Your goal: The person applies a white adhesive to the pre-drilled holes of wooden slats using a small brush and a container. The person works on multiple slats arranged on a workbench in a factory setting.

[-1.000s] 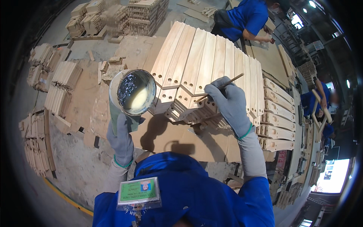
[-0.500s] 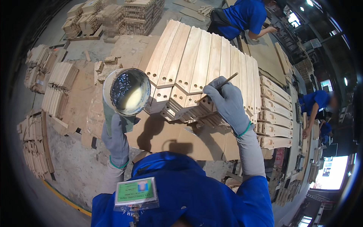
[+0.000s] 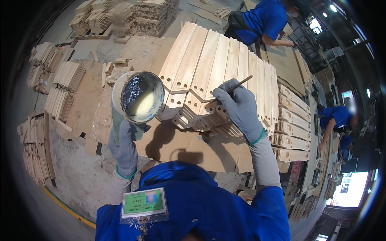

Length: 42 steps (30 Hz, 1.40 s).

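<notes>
My gloved left hand grips a round tub from below, a greenish flap of material between them. Cream-coloured liquid pools in one side of the tub, and dark residue coats its inner wall. In my gloved right hand is a thin wooden stick, pinched between thumb and fingers. Its lower end is at the drilled ends of the stacked wooden slats; whether it enters a hole I cannot tell. Each slat end in the stack shows paired round holes.
More wooden pieces with slots lie in a row at the right. Cardboard lies under the stack. Piles of wooden parts stand on the floor at left. A co-worker in blue bends over a bench beyond; another person is at far right.
The stick's lower end has shifted slightly left along the slat ends, with my right hand. The tub appears a little further right. The far co-worker's arm has moved.
</notes>
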Available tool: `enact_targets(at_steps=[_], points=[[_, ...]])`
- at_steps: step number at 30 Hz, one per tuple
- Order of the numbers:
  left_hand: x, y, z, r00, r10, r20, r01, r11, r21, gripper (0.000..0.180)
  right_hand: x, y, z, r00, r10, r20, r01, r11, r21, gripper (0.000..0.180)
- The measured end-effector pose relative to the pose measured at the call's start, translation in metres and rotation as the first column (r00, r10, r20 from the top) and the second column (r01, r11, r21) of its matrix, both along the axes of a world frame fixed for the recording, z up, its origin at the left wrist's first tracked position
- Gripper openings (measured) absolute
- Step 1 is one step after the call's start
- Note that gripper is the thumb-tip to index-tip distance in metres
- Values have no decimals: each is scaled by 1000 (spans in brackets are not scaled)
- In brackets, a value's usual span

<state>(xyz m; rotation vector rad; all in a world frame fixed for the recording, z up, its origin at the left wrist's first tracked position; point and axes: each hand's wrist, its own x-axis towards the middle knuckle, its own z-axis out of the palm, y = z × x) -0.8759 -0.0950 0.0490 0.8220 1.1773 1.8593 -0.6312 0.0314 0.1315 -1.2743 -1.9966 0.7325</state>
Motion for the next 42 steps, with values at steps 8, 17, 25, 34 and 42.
enact_targets(at_steps=[8,17,25,34,42], points=[[6,-3,-6,990,2,-140,-15,996,-89,23,6,-4,3,996,-14,-92,14,1000,-5,30],[36,-5,22,977,-157,-146,139,982,-128,21,7,-77,47,774,28,-633,27,997,78,3],[57,-6,26,985,-86,-146,93,995,40,17,15,-130,21,951,307,34,-302,898,320,11],[52,-15,25,968,-189,-163,189,982,-17,23,15,-159,43,936,-107,-334,22,969,-246,6],[62,-1,15,964,-105,-244,110,994,6,21,18,-153,31,878,-34,-478,1,998,-70,5]])
